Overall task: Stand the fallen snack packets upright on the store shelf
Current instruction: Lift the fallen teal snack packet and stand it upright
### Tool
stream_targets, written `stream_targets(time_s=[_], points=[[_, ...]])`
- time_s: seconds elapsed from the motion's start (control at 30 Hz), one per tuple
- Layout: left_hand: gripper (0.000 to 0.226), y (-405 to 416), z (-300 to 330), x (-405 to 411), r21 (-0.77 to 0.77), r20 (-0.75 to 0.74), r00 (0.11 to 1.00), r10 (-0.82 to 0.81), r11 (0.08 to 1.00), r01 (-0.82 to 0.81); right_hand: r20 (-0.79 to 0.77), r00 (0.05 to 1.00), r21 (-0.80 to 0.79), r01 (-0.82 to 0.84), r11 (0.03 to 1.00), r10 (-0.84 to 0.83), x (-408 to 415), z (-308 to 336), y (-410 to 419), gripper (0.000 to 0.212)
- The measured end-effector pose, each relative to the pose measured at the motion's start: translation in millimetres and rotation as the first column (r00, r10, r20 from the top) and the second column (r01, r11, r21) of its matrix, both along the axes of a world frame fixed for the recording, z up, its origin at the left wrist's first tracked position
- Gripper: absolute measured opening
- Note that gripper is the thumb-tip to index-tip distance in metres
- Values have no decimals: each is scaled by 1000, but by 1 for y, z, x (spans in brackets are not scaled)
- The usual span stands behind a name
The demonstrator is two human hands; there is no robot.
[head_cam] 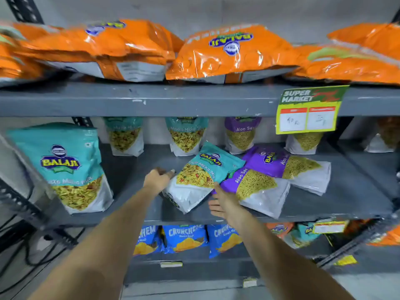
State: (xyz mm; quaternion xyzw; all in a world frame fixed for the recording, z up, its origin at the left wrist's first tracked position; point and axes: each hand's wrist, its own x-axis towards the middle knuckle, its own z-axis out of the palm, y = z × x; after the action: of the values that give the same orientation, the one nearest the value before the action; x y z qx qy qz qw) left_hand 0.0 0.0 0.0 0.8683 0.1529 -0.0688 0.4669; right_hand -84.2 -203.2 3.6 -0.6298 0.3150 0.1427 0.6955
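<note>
Reaching into the middle shelf (134,169), my left hand (157,179) curls on the left edge of the fallen teal packet (201,176), my right hand (223,203) open, fingers spread at its lower right edge. Teal packet lies tilted, overlapping a flat purple packet (257,187); a second purple packet (287,165) just behind. Upright teal packet (65,167) left, upright packets along the back. Orange bags (229,53) above, price tag (309,109) right.

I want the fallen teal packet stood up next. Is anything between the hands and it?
Nothing visible. The left hand is at the teal packet's left edge, the right hand at its lower right. The packet overlaps a fallen purple packet beside it.
</note>
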Motion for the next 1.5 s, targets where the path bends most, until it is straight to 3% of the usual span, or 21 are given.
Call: stream_targets(time_s=[0.1,0.2,0.3,0.4,0.5,0.6,0.77,0.97,1.17,1.3,1.4,1.5], points=[[81,2,-15,17,-200,-128,991,26,979,-51,-27,995,170,102,980,-98,22,-12,10,71],[47,2,-14,20,-283,-177,984,-37,959,-15,-17,987,183,163,969,-163,36,-24,21,58],[37,3,-20,20,-383,-105,994,-41,924,-2,22,978,133,203,970,-208,40,-31,26,50],[25,1,-30,5,-400,-31,992,121,908,-123,48,983,100,170,980,-176,34,-39,25,43],[24,-11,-27,-28,-494,24,963,267,841,-221,118,978,206,145,968,-172,27,-38,21,31],[39,-20,-18,-68,-592,159,933,322,787,-170,198,959,363,121,924,-203,19,-27,18,27],[31,-24,-16,-102,-740,225,897,380,665,-97,339,924,395,33,918,-179,4,-11,15,17],[27,-15,-18,-101,-765,205,912,355,639,-77,449,891,276,-70,959,-64,6,-9,14,32],[22,6,-9,-75,-729,202,929,311,681,-69,529,841,70,-173,982,111,35,10,28,26],[18,22,-10,-62,-726,186,933,308,683,-81,547,816,37,-244,969,185,46,21,33,30],[25,23,10,-53,-738,279,928,247,674,42,566,802,29,-250,968,190,51,28,38,26],[25,14,31,-48,-650,413,877,246,754,95,565,796,-32,-241,970,216,49,31,47,28]])
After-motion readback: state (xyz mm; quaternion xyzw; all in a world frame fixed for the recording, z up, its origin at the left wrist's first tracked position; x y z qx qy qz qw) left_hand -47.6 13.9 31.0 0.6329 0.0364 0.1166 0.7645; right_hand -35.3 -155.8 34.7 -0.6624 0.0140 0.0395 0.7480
